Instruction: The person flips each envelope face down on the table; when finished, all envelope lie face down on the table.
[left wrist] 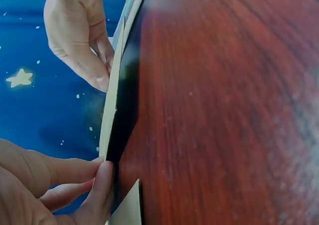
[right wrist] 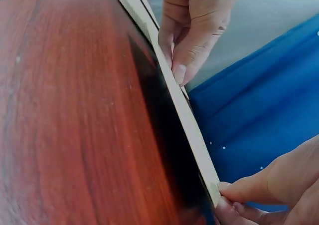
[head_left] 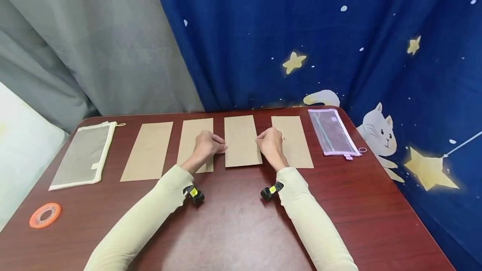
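Fingers (left wrist: pixel 75 171) on both edges of brown paper (head_left: pixel 242 142)

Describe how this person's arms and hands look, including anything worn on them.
The left arm wears a plain, pale cream, long fabric sleeve, and the right arm a matching sleeve. At each wrist sits a small black device with a yellow patch, left and right. The left hand and right hand are ungloved; no cables show.

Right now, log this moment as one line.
held: third brown paper from left; left hand: pinches its left edge; right hand: pinches its right edge; near edge: raised above table; orange ring: on table
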Demonstrator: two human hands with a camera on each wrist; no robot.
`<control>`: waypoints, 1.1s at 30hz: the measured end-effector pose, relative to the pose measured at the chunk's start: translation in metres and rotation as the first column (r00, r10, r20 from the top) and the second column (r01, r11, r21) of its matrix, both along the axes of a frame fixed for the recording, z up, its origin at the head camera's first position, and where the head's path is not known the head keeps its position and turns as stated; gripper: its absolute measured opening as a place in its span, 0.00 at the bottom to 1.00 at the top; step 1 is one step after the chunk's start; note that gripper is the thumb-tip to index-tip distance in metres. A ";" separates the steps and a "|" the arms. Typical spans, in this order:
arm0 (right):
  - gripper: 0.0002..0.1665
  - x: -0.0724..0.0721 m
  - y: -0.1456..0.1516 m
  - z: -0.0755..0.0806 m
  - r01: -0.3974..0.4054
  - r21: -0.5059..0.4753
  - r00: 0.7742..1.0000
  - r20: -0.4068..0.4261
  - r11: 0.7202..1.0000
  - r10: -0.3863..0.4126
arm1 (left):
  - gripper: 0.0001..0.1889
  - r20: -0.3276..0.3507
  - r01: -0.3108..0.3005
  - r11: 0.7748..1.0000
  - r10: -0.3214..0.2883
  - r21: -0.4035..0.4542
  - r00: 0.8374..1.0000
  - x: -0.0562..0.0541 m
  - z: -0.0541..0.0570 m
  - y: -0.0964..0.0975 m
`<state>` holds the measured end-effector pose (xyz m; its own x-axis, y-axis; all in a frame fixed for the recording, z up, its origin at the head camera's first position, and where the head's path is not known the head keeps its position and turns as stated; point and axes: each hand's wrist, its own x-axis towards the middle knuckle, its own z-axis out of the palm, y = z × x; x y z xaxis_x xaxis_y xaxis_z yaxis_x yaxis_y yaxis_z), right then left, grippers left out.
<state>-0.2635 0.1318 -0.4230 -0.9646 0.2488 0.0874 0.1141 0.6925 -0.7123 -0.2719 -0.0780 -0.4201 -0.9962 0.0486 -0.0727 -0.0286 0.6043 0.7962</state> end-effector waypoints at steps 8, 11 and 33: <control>0.06 0.000 0.001 -0.005 -0.018 0.047 1.000 0.016 0.999 0.017 | 0.05 -0.106 0.051 0.991 -0.064 -0.125 0.992 0.000 -0.004 0.008; 0.08 0.001 0.001 -0.003 -0.036 0.068 0.999 0.018 0.997 0.035 | 0.06 -0.105 0.056 0.987 -0.072 -0.148 0.992 0.000 -0.001 0.008; 0.11 0.032 0.075 0.009 0.027 0.367 0.999 -0.053 0.930 -0.008 | 0.12 0.112 0.078 0.973 -0.104 0.219 0.988 0.016 0.020 0.069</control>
<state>-0.2319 0.2063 -0.4141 -0.9525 0.2066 0.2238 0.0991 0.9050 -0.4137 -0.2559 -0.0093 -0.4003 -0.9710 0.1660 -0.1718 -0.0865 0.4258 0.9007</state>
